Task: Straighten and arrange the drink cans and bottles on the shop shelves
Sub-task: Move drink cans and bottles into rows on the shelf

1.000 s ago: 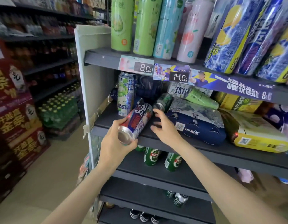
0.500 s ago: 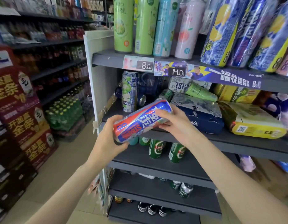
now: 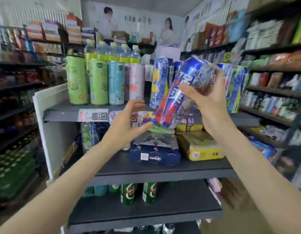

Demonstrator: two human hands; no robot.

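Tall blue-red metal drink can [image 3: 178,97]: tilted, right hand [image 3: 207,102] fingers clamped round, likely for top-shelf placement; left hand [image 3: 125,127] fingers spread, empty.

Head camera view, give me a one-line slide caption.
Right hand lifts a tilted red-and-blue drink can toward the top shelf; left hand open below.

Not much to report on the person: two bare forearms, no sleeves showing anywhere up to the frame edge at 7 and 5 o'clock. Left hand [image 3: 125,125] and right hand [image 3: 209,105] are both bare too, no gloves, rings, watch or wristbands that I can spot.
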